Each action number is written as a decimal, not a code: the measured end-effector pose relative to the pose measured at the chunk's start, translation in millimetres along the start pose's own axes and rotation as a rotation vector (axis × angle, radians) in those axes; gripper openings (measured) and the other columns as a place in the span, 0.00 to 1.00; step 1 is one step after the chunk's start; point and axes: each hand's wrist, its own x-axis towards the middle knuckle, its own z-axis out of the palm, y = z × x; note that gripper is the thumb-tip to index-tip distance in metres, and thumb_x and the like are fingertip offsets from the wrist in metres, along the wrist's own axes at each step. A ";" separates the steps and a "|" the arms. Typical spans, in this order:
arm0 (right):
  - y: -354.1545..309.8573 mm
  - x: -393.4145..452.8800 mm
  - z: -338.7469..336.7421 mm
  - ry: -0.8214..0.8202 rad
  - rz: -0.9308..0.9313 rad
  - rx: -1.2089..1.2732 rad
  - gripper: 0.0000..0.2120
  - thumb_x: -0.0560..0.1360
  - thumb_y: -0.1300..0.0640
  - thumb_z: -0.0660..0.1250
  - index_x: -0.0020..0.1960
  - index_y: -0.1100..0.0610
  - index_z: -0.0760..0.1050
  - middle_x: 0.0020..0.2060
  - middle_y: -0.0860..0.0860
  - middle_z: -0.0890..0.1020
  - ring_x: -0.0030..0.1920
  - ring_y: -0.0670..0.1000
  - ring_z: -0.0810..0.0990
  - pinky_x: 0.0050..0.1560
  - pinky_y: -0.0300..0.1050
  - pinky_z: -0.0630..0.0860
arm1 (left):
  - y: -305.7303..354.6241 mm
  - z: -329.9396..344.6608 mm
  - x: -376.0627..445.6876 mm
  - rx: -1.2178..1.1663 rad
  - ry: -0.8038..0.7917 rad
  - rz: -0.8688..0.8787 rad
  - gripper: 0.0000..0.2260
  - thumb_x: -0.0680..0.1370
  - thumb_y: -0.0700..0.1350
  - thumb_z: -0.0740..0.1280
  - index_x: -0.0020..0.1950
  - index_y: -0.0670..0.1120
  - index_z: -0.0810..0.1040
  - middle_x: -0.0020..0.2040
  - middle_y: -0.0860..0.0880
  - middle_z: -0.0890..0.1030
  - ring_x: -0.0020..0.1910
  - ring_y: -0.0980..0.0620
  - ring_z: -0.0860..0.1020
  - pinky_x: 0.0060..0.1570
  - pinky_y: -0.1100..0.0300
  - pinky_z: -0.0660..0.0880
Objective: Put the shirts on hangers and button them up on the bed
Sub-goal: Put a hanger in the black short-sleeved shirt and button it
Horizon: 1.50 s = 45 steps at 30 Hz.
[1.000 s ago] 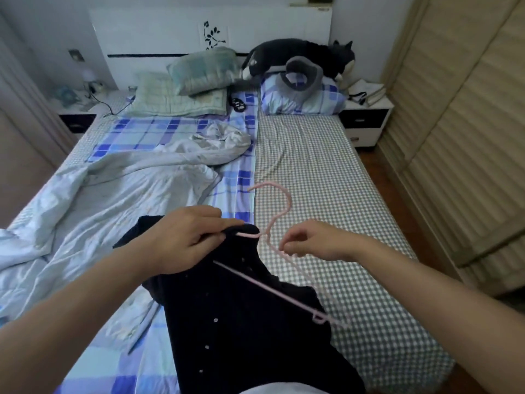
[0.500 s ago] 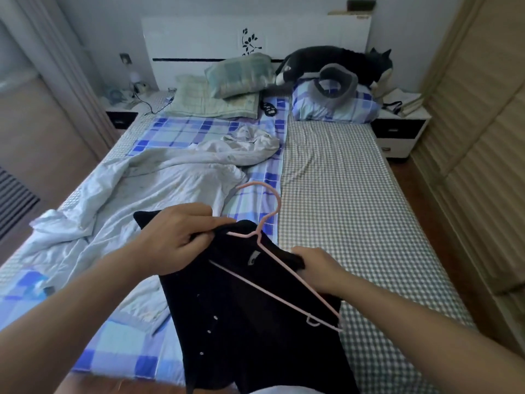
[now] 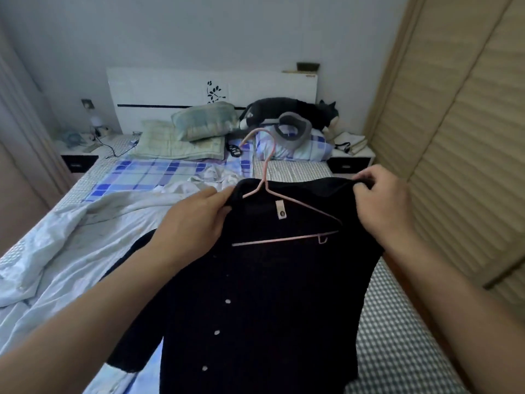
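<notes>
While the dark shirt (image 3: 255, 294) is being held up over the foot of the bed (image 3: 397, 336), each grip is being kept closed on its cloth: the left hand (image 3: 193, 223) is pinching the collar edge just left of the hanger's neck, and the right hand (image 3: 380, 203) is curled round the right shoulder seam, which is being drawn outward. Inside the open front, the pink hanger (image 3: 265, 183) is being carried by the fabric alone; its left arm is hidden under the cloth by the left hand, whereas its right arm and lower bar are showing bare against the inner back of the shirt, so the right shoulder is judged as not yet seated.

The shirt is hanging limp and is folding wherever it is unsupported, so it is being read as soft and light, with a knit-like nap that should be gripping the wire fairly well. The hanger looks thin, rigid and smooth, and is likely to tip if 1 shoulder is released. Hold is best being taken at the seams and collar band, where the cloth is doubled, rather than on the loose front panels. At least 3 pale buttons (image 3: 217, 332) are showing down the placket, all undone. A pale crumpled garment (image 3: 85, 223) is lying on the left half of the bed.
</notes>
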 end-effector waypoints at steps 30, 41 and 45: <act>-73.1 8.3 -3.1 -0.478 0.258 0.273 0.07 0.80 0.56 0.68 0.53 0.59 0.81 0.46 0.60 0.83 0.46 0.54 0.81 0.48 0.47 0.77 | -18.6 -42.4 13.1 -0.775 -0.162 -0.284 0.23 0.78 0.39 0.72 0.62 0.66 0.79 0.49 0.46 0.84 0.50 0.44 0.83 0.59 0.46 0.77; -28.3 -46.7 -0.4 -0.518 -0.441 -0.214 0.09 0.80 0.49 0.68 0.58 0.48 0.79 0.50 0.43 0.81 0.52 0.47 0.80 0.54 0.49 0.77 | -24.3 -62.1 -38.3 -0.821 -0.250 -0.397 0.20 0.83 0.34 0.62 0.59 0.57 0.84 0.55 0.57 0.86 0.56 0.58 0.83 0.66 0.52 0.76; -34.9 -44.1 -7.6 -0.032 -0.482 -0.190 0.12 0.81 0.49 0.62 0.51 0.55 0.80 0.43 0.49 0.80 0.45 0.54 0.78 0.47 0.51 0.70 | -1.0 -69.3 -39.6 -0.497 -0.098 -0.170 0.13 0.83 0.44 0.66 0.65 0.56 0.80 0.55 0.60 0.82 0.55 0.60 0.78 0.59 0.59 0.73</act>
